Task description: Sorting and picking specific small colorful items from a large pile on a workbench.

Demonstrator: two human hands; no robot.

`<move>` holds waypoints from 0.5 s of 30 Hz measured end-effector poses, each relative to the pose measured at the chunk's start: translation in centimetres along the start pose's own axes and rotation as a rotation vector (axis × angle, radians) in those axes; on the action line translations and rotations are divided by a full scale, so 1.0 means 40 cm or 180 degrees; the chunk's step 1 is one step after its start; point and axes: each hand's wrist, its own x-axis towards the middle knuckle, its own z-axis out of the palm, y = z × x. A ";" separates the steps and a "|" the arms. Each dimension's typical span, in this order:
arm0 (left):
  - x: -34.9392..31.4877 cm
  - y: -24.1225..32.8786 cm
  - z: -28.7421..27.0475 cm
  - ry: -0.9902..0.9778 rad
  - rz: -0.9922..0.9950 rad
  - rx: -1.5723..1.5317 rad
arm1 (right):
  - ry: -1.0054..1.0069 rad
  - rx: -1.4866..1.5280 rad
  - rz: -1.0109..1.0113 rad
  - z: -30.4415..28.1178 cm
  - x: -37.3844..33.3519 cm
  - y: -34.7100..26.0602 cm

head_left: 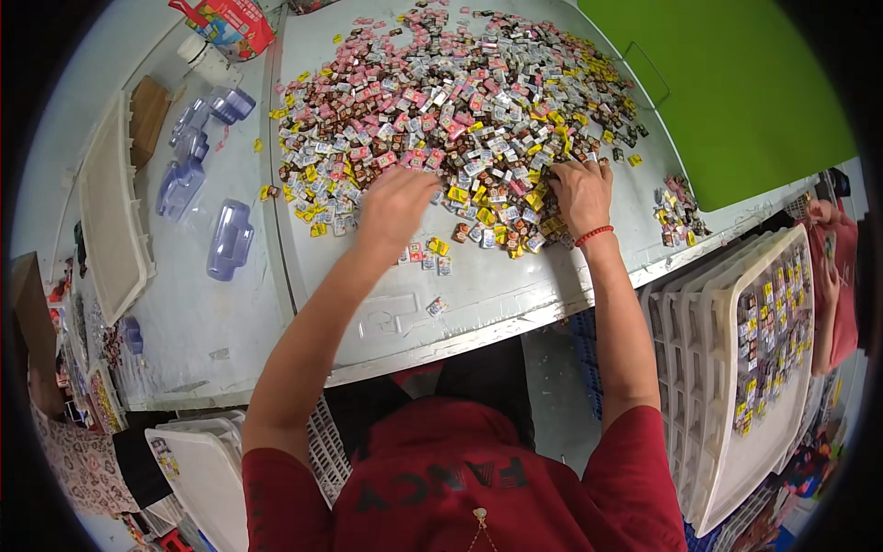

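Observation:
A wide heap of tiny candy-like pieces [497,143] in pink, brown, white and yellow covers the far half of the white table [515,294]. My left hand [395,210], blurred by motion, is over the near left part of the heap; whether its fingers hold a piece cannot be made out. At the near right edge of the heap, my right hand [584,195] has bent fingers among the pieces, thumb apart from the rest. A red bead bracelet circles that wrist. Several loose pieces [428,259] lie just in front of my left hand, near a clear moulded plastic shell [388,315].
Bluish clear plastic containers [230,241], a white bottle [207,60] and a red pouch [235,26] are on the left. A small side pile [679,212] sits beside a green board [745,101]. Stacked white trays [736,368] stand at right, near another person [835,276].

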 end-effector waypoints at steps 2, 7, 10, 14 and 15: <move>0.090 0.056 0.048 0.0069 0.0208 -0.0168 | 0.0274 0.0135 0.0013 0.009 -0.017 0.012; 0.164 0.067 0.184 0.0031 0.0183 -0.0119 | 0.0752 0.0704 0.0113 -0.024 -0.071 -0.001; 0.171 0.056 0.204 -0.0170 0.0064 -0.0032 | 0.0634 0.1693 0.0313 -0.048 -0.111 -0.013; 0.176 0.050 0.215 -0.0364 -0.0034 -0.0106 | 0.0255 0.2778 0.0915 -0.103 -0.161 -0.072; 0.173 0.054 0.217 -0.0368 -0.0029 -0.0102 | 0.0259 0.2784 0.0918 -0.097 -0.176 -0.083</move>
